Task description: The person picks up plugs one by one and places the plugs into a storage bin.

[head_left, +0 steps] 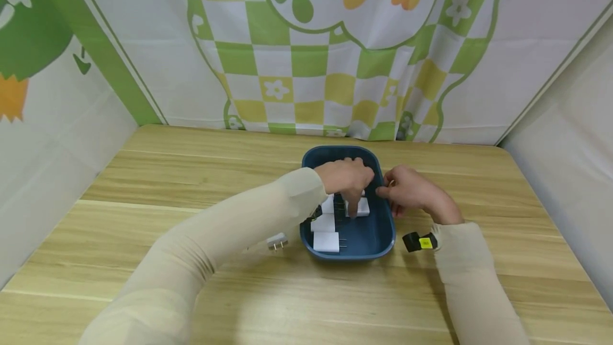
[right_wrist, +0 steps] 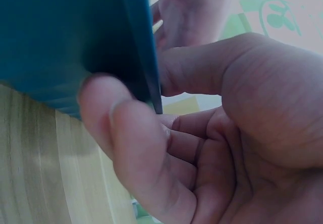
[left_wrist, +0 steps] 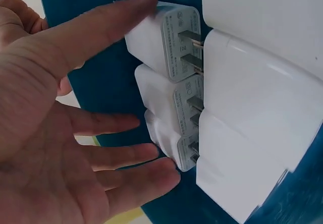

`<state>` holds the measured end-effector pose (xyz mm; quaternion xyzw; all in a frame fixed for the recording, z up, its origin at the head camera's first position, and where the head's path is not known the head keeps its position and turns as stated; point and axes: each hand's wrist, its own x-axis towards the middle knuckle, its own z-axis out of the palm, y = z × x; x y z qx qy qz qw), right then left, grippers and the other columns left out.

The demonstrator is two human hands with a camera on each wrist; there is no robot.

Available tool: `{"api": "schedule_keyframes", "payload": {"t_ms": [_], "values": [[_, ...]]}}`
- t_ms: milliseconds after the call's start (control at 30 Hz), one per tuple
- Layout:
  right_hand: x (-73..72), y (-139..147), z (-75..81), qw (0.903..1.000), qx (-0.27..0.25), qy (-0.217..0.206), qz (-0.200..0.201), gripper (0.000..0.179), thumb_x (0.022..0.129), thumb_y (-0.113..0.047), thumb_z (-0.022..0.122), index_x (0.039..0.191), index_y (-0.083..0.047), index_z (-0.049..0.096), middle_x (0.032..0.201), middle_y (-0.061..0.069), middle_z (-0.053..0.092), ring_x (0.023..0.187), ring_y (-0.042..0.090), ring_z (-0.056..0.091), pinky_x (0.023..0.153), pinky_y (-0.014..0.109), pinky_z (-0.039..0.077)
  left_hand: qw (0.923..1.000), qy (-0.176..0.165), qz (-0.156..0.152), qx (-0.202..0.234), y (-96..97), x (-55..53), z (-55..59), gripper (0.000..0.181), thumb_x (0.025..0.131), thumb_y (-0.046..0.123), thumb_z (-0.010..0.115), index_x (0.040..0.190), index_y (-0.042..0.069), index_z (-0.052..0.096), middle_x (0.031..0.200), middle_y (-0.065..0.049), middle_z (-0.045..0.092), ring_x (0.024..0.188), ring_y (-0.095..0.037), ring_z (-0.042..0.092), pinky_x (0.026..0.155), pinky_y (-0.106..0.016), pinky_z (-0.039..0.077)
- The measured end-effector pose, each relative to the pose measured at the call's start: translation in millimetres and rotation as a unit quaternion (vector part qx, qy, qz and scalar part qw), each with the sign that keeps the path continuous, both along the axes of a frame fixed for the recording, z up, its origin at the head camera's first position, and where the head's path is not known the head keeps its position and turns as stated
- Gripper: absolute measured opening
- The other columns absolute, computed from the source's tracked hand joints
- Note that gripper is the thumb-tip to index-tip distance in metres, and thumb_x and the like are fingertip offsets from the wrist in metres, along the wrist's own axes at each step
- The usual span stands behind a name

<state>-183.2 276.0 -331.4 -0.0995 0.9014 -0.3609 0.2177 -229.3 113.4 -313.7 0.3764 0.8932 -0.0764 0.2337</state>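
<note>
Pinching the right rim of the blue bin (head_left: 366, 236) with the right hand (head_left: 412, 190), almost closed over the thin wall, with curled fingers on the outer side and the thumb at the top edge. Holding the left hand (head_left: 347, 174) inside the same rim, with fingers straight and spread wide, gripping nothing; stretching the thumb over the nearest of the right row of white chargers (left_wrist: 169, 47), too blurred at the tip to tell contact, and keeping the other fingers just beside the farther ones. Counting three chargers in that row, and three in the left row of white chargers (head_left: 326, 241), facing prong to prong across a narrow gap. Running the left row close along the left wall; showing blue floor between the right row and the right wall, and most room at the near right corner. Finding a loose charger (head_left: 276, 240) outside, near the bin's left wall, with two prongs toward the table's near side. Noting smooth, boxy plastic with rounded edges, fine print on the prong faces, flat metal blades; a smooth bin with rounded corners; streaked, pale grain on the wooden table (head_left: 297, 302); soft folds in the green-and-yellow checked curtain (head_left: 316, 63); thin cream cloth in the sleeves (head_left: 239, 222); a black device (head_left: 413, 241) with a yellow label at the right cuff.
</note>
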Motion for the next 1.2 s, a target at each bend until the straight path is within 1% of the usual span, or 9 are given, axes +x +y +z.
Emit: {"api": "schedule_keyframes", "payload": {"t_ms": [100,233,433,633,767,867,1033,1133,1200], "values": [[0.2,0,0.0,1.0,-0.001,0.002,0.002,0.021,0.101,-0.008,0.056,0.085,0.003,0.062,0.056,0.009,0.062,0.049,0.026,0.065,0.055,0.041,0.058,1.0,-0.003,-0.005,-0.003,-0.3,-0.5,0.6,0.083,0.072,0.039,0.093,0.14,0.013,0.053,0.14,-0.014,0.047,0.12,-0.027,0.049,0.1,-0.041,0.046],[0.2,-1,-0.2,1.0,-0.002,0.001,0.001,0.02,0.101,-0.008,0.056,0.085,0.003,0.062,0.056,0.009,0.062,0.049,0.024,0.064,0.055,0.039,0.058,0.9999,0.003,-0.014,-0.001,0.2,0.0,1.0,0.093,0.072,0.038,0.094,0.147,0.01,0.046,0.144,-0.014,0.047,0.123,-0.026,0.05,0.101,-0.04,0.046],[0.0,0,-1.7,1.0,-0.003,0.001,0.002,0.021,0.101,-0.008,0.056,0.085,0.003,0.062,0.056,0.009,0.062,0.049,0.026,0.065,0.055,0.04,0.058,0.9996,0.007,-0.016,-0.02,1.1,1.7,0.3,0.085,0.072,0.036,0.093,0.143,0.015,0.051,0.144,-0.012,0.045,0.122,-0.023,0.05,0.099,-0.039,0.048],[-1.0,0,-2.5,1.0,0.001,0.0,0.0,0.021,0.101,-0.009,0.055,0.085,0.003,0.062,0.056,0.009,0.062,0.049,0.025,0.065,0.055,0.04,0.058,0.9988,0.014,-0.029,-0.038,1.9,3.4,0.4,0.087,0.073,0.035,0.093,0.145,0.017,0.049,0.146,-0.011,0.043,0.125,-0.022,0.048,0.102,-0.039,0.046],[-1.3,-1,-2.3,1.0,0.003,0.001,0.0,0.02,0.101,-0.008,0.055,0.086,0.004,0.062,0.056,0.009,0.062,0.048,0.024,0.064,0.054,0.04,0.058,0.9986,0.012,-0.032,-0.04,0.7,4.3,1.5,0.085,0.073,0.035,0.093,0.143,0.017,0.049,0.144,-0.009,0.043,0.121,-0.021,0.049,0.1,-0.038,0.047],[-1.4,-1,-2.1,1.0,0.002,0.0,-0.001,0.02,0.101,-0.008,0.055,0.086,0.004,0.062,0.056,0.009,0.062,0.048,0.023,0.064,0.055,0.041,0.058,0.9988,0.003,-0.031,-0.037,-1.6,4.5,3.4,0.083,0.074,0.037,0.092,0.143,0.018,0.05,0.145,-0.008,0.043,0.122,-0.021,0.048,0.1,-0.039,0.047],[-1.2,-2,-2.3,1.0,0.005,-0.001,-0.001,0.02,0.101,-0.008,0.055,0.085,0.003,0.062,0.057,0.009,0.062,0.048,0.021,0.064,0.055,0.041,0.058,0.9991,-0.008,-0.037,-0.018,-7.9,2.9,11.4,0.08,0.078,0.044,0.088,0.144,0.016,0.051,0.147,-0.008,0.045,0.128,-0.023,0.048,0.103,-0.043,0.045],[-1.0,-2,-2.1,1.0,0.009,0.001,-0.003,0.02,0.1,-0.008,0.056,0.086,0.004,0.062,0.058,0.01,0.062,0.047,0.02,0.063,0.054,0.039,0.058,0.9992,-0.006,-0.039,0.002,-12.6,1.6,21.8,0.077,0.082,0.045,0.084,0.144,0.015,0.052,0.15,-0.009,0.044,0.133,-0.025,0.047,0.106,-0.045,0.042],[-0.8,-3,-1.9,0.9999,0.009,0.002,-0.004,0.019,0.1,-0.008,0.056,0.087,0.005,0.063,0.058,0.01,0.062,0.047,0.02,0.063,0.053,0.039,0.058,0.999,-0.001,-0.042,0.016,-16.7,1.4,30.2,0.074,0.084,0.044,0.082,0.144,0.013,0.052,0.15,-0.01,0.045,0.134,-0.025,0.046,0.106,-0.043,0.043]]}}
